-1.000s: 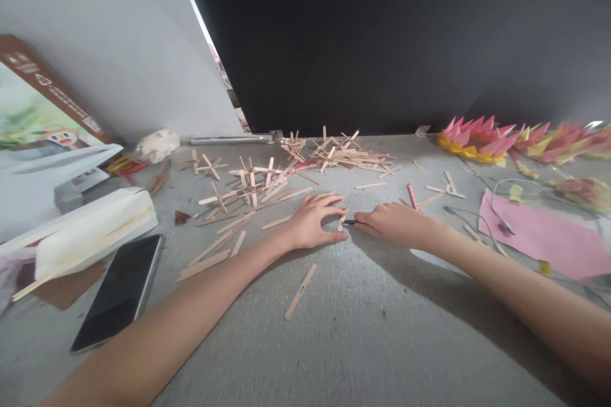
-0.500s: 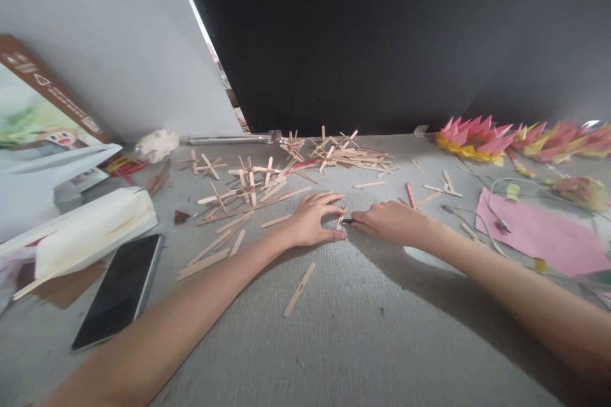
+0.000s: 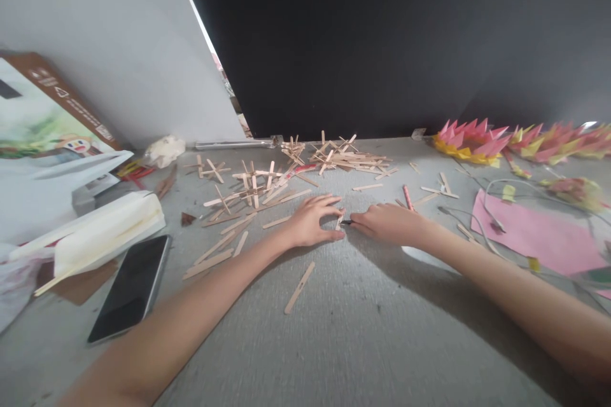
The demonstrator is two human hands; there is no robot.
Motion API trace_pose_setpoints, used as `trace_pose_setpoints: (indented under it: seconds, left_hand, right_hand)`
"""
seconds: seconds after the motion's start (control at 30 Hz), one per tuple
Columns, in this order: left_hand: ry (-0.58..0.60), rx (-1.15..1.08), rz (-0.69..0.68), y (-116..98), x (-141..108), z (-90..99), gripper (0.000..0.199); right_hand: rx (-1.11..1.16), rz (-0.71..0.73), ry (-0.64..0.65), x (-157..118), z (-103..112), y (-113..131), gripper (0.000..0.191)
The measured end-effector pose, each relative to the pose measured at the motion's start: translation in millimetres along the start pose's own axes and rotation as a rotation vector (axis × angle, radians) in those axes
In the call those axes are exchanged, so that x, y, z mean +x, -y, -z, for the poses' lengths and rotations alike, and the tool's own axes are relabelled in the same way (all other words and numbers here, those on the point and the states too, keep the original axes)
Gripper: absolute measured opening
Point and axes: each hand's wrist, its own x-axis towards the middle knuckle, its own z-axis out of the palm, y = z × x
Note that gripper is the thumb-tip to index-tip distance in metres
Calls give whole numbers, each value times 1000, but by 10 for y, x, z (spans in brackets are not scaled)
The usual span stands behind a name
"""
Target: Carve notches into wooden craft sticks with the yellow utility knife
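My left hand (image 3: 314, 221) rests on the grey surface with thumb and fingers curved round the two ends of a short piece of wooden craft stick (image 3: 338, 222). Closed round a slim dark tool (image 3: 347, 222) is my right hand (image 3: 382, 223); the tool's tip meets the stick piece from the right. Most of the tool is hidden in the fist, so its kind does not show. Nearer to me lies a loose craft stick (image 3: 300, 287) with a small dark slot in its middle.
Behind my hands spreads a heap of craft sticks (image 3: 353, 159), some joined into crosses. A phone (image 3: 130, 289) and a white paper box (image 3: 109, 232) lie at left. Pink paper (image 3: 539, 232), a cable (image 3: 491, 219) and pink-yellow paper crowns (image 3: 472, 143) are at right. A black panel (image 3: 382, 38) stands behind.
The view has turned slightly, so the phone, box and bag at left appear further right. Both hands keep nearly the same place and the same grip.
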Motion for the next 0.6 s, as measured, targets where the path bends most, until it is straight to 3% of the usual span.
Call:
trace_pose_setpoints:
  seconds: [0.6]
  left_hand:
    - [3,-28,0,16,52,-37,56]
  right_hand:
    - [-20,-4,42,25,0,64,35]
